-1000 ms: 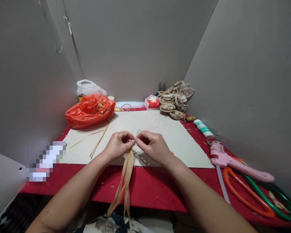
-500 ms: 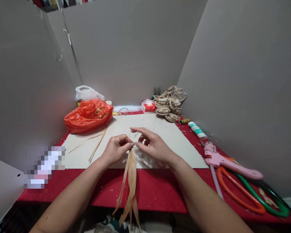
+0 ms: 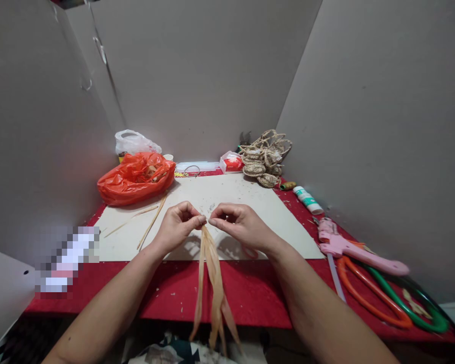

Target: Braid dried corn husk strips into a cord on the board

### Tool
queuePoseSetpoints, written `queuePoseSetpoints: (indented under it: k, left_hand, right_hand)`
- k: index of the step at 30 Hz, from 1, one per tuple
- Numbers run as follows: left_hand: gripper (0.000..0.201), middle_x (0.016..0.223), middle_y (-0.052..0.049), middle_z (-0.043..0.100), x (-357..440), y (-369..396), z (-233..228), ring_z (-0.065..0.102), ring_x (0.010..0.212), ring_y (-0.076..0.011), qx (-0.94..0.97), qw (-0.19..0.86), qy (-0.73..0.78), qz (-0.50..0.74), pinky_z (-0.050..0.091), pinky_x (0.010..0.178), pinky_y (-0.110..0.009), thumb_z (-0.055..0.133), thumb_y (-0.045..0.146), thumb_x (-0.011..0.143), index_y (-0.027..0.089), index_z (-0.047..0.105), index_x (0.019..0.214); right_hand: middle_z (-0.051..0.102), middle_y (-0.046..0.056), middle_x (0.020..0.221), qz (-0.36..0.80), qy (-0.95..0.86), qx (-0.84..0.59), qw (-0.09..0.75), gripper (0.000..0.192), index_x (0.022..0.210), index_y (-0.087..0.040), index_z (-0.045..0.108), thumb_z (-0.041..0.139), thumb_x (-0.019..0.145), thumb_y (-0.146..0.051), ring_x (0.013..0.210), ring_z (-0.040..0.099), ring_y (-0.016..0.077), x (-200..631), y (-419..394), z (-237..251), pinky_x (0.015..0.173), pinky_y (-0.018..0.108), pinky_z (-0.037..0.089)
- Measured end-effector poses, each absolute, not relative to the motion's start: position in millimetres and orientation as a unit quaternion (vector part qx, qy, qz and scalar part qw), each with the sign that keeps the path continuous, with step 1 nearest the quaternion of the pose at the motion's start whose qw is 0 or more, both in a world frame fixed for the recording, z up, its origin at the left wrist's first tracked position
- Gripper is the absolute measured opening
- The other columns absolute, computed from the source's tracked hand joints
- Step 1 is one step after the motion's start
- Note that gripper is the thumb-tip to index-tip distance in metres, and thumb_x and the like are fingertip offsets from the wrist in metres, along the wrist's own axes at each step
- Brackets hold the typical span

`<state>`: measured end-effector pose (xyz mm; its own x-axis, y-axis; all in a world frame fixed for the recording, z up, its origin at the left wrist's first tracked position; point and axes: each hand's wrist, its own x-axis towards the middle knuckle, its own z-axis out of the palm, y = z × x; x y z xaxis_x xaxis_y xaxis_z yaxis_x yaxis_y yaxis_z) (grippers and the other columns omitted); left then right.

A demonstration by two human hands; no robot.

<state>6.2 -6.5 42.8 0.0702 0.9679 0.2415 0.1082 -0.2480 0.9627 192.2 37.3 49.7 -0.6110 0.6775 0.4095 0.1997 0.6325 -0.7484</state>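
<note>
In a pinch of thumb and forefinger, my left hand (image 3: 180,226) holds the top of a bundle of dried tan husk strips (image 3: 214,275). The strips fan out downward over the red cloth and past the table's front edge. Close by on the right is my right hand (image 3: 240,222), its thumb and fingertips closed together a small gap from the left fingertips. Whatever the right fingers pinch, if anything, is too small to make out. Both hands are above a pale board (image 3: 288,227) on the table.
An orange-red plastic bag (image 3: 132,184) with dried pieces stands back left, loose strips (image 3: 151,222) before it. Coiled rope pieces (image 3: 265,159) are piled back right. Along the right lie a thread spool (image 3: 308,200), a pink glue gun (image 3: 364,253) and orange-handled (image 3: 375,298) and green-handled tools (image 3: 438,323).
My right hand's raised forefinger has come down, and its fingers have closed toward the thumb. The hanging strips have swung to the right. The view has shifted slightly.
</note>
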Motion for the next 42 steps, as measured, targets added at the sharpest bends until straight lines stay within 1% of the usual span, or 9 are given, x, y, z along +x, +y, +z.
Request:
queuePoseSetpoints:
  k: [6, 12, 16, 19, 26, 29, 32, 37, 42]
  left_hand:
    - [0.030, 0.069, -0.002, 0.065, 2, -5, 45, 0.058, 0.062, -0.0104, 0.557, 0.496, 0.421, 0.516, 0.046, 0.064, -0.025, 0.078, 0.031, 0.064, 0.014, 0.054, 0.068]
    - [0.028, 0.075, -0.003, 0.067, 3, -8, 47, 0.060, 0.068, -0.0119, 0.568, 0.515, 0.409, 0.495, 0.047, 0.070, -0.027, 0.078, 0.027, 0.064, 0.014, 0.054, 0.068]
    - [0.025, 0.076, -0.003, 0.066, 6, -11, 49, 0.058, 0.070, -0.0113, 0.601, 0.503, 0.394, 0.479, 0.046, 0.070, -0.026, 0.075, 0.026, 0.068, 0.014, 0.053, 0.069]
    - [0.022, 0.076, -0.004, 0.065, 9, -13, 50, 0.059, 0.071, -0.0121, 0.648, 0.447, 0.404, 0.466, 0.046, 0.070, -0.027, 0.071, 0.026, 0.072, 0.014, 0.053, 0.068]
    - [0.010, 0.075, -0.003, 0.066, 14, -19, 45, 0.060, 0.070, -0.0123, 0.754, 0.163, 0.413, 0.485, 0.046, 0.067, -0.024, 0.060, 0.019, 0.080, 0.018, 0.056, 0.071]
    - [0.010, 0.079, -0.004, 0.066, 14, -18, 42, 0.061, 0.073, -0.0127, 0.778, 0.091, 0.387, 0.487, 0.047, 0.069, -0.025, 0.057, 0.016, 0.081, 0.020, 0.055, 0.073]
    - [0.010, 0.082, -0.005, 0.065, 13, -17, 40, 0.061, 0.075, -0.0126, 0.796, 0.052, 0.370, 0.476, 0.046, 0.070, -0.024, 0.056, 0.013, 0.082, 0.020, 0.055, 0.074]
    - [0.011, 0.081, -0.005, 0.063, 15, -16, 41, 0.058, 0.074, -0.0122, 0.798, 0.032, 0.372, 0.473, 0.045, 0.069, -0.024, 0.057, 0.012, 0.081, 0.020, 0.054, 0.073]
    - [0.010, 0.079, -0.004, 0.060, 16, -17, 41, 0.057, 0.073, -0.0120, 0.783, 0.040, 0.392, 0.482, 0.045, 0.068, -0.024, 0.057, 0.013, 0.082, 0.019, 0.054, 0.075]
  right_hand:
    - [0.062, 0.003, 0.072, 0.340, -0.850, -0.218, 0.338, 0.014, 0.074, -0.017, 0.066, 0.058, 0.083, -0.026, 0.066, 0.054, 0.0130, 194, 35, 52, 0.061, 0.025, 0.041]
    - [0.063, 0.006, 0.081, 0.375, -0.845, -0.208, 0.319, 0.016, 0.074, -0.017, 0.068, 0.062, 0.080, -0.030, 0.071, 0.055, 0.0145, 199, 33, 59, 0.060, 0.026, 0.041]
    - [0.064, 0.006, 0.087, 0.407, -0.795, -0.256, 0.368, 0.020, 0.093, -0.016, 0.066, 0.055, 0.084, -0.031, 0.066, 0.055, 0.0122, 196, 31, 59, 0.057, 0.024, 0.042]
    - [0.066, 0.005, 0.093, 0.460, -0.779, -0.243, 0.350, 0.024, 0.102, -0.017, 0.064, 0.055, 0.083, -0.027, 0.069, 0.057, 0.0122, 191, 32, 56, 0.061, 0.024, 0.046]
    - [0.064, 0.001, 0.072, 0.547, -0.718, -0.253, 0.348, 0.019, 0.087, -0.015, 0.067, 0.064, 0.076, -0.029, 0.059, 0.055, 0.0100, 190, 36, 53, 0.057, 0.023, 0.047]
    - [0.063, 0.000, 0.069, 0.580, -0.696, -0.254, 0.338, 0.021, 0.086, -0.014, 0.068, 0.068, 0.072, -0.030, 0.056, 0.054, 0.0092, 191, 38, 52, 0.056, 0.024, 0.047]
    - [0.064, 0.001, 0.069, 0.606, -0.688, -0.244, 0.317, 0.023, 0.086, -0.013, 0.069, 0.070, 0.071, -0.030, 0.055, 0.054, 0.0086, 192, 42, 49, 0.055, 0.023, 0.046]
    - [0.061, -0.002, 0.063, 0.619, -0.688, -0.239, 0.294, 0.017, 0.082, -0.013, 0.068, 0.068, 0.072, -0.026, 0.056, 0.054, 0.0082, 193, 46, 47, 0.055, 0.022, 0.045]
    - [0.060, -0.002, 0.062, 0.607, -0.681, -0.247, 0.325, 0.012, 0.079, -0.014, 0.065, 0.065, 0.073, -0.024, 0.054, 0.054, 0.0082, 188, 40, 47, 0.053, 0.021, 0.045]
